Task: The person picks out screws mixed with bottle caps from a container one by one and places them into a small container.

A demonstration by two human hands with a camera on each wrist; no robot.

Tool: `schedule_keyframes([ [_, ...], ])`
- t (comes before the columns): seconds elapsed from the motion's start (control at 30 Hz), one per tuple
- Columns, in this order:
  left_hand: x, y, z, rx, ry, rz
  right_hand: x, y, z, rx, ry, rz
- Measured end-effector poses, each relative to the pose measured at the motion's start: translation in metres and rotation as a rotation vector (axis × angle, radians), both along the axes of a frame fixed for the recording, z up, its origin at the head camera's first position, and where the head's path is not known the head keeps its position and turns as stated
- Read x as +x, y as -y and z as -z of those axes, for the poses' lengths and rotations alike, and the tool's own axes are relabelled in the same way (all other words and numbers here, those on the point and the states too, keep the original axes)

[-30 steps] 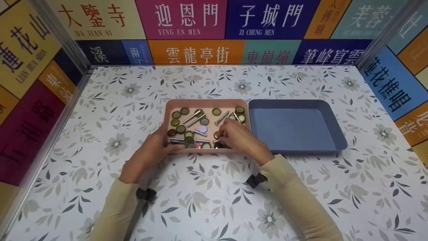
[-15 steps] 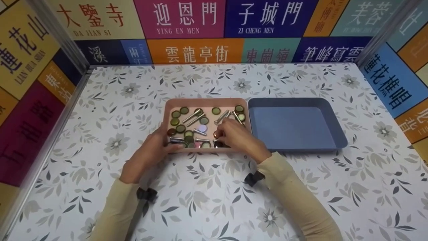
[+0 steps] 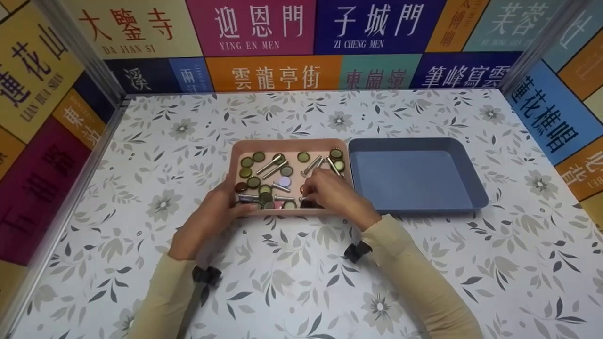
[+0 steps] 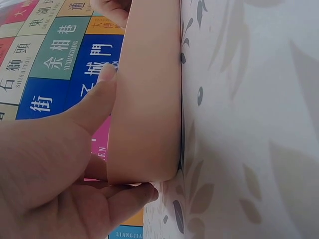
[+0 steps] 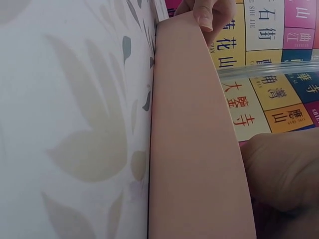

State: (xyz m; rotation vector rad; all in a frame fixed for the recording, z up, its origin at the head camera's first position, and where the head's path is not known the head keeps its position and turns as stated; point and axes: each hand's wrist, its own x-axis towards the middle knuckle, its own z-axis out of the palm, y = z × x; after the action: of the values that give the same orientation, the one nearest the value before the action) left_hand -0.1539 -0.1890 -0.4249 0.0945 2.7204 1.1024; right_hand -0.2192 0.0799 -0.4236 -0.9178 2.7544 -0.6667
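Within the pink tray [image 3: 289, 145], bolts [image 3: 270, 165] and caps [image 3: 254, 181] lie mixed, some overlapping at its near edge. The bolts look like bare metal: likely stiff, heavy for their size and apt to roll, so best pinched across the shaft. The caps should be light and hardy, easiest taken by their crimped rims. The tray itself seems light and rigid, sensibly steadied by its wall. At its left near corner the left hand [image 3: 212, 209] grips it, thumb over the rim. Inside its right near part the right hand [image 3: 330, 188] reaches down with bent fingers; what they pinch, if anything, I cannot tell. Compared with half a second ago, both hands are almost unmoved, but the right covers more of the orange cap [image 3: 302, 189]; the other pieces lie as they did.
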Motion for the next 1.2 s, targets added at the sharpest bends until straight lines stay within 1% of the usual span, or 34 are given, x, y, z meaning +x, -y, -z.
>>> schedule_keyframes([
  [0.2, 0.0004, 0.0011, 0.0011, 0.033, 0.021, 0.0, 0.0006, -0.0006, 0.0025, -0.009, 0.0, 0.002],
  [0.37, 0.0006, 0.0014, 0.0008, 0.023, 0.025, 0.001, 0.0004, -0.0011, 0.0035, -0.017, 0.006, 0.0],
  [0.6, 0.0007, -0.0003, -0.0003, 0.051, 0.044, -0.024, 0.0008, -0.0013, 0.0033, -0.012, 0.025, -0.006],
  [0.77, 0.0011, -0.0007, -0.0003, 0.048, 0.031, -0.012, 0.0004, -0.0014, 0.0036, -0.003, 0.003, -0.019],
  [0.97, 0.0009, -0.0009, 0.0005, 0.031, -0.002, 0.014, 0.0006, -0.0007, 0.0047, 0.031, -0.035, -0.035],
  [1.07, 0.0005, -0.0008, 0.0004, 0.034, -0.007, 0.017, 0.0011, 0.0004, 0.0044, 0.047, -0.046, -0.02],
  [1.2, 0.0001, -0.0008, 0.0002, 0.051, 0.002, 0.012, 0.0017, 0.0017, 0.004, 0.053, -0.032, 0.005],
])
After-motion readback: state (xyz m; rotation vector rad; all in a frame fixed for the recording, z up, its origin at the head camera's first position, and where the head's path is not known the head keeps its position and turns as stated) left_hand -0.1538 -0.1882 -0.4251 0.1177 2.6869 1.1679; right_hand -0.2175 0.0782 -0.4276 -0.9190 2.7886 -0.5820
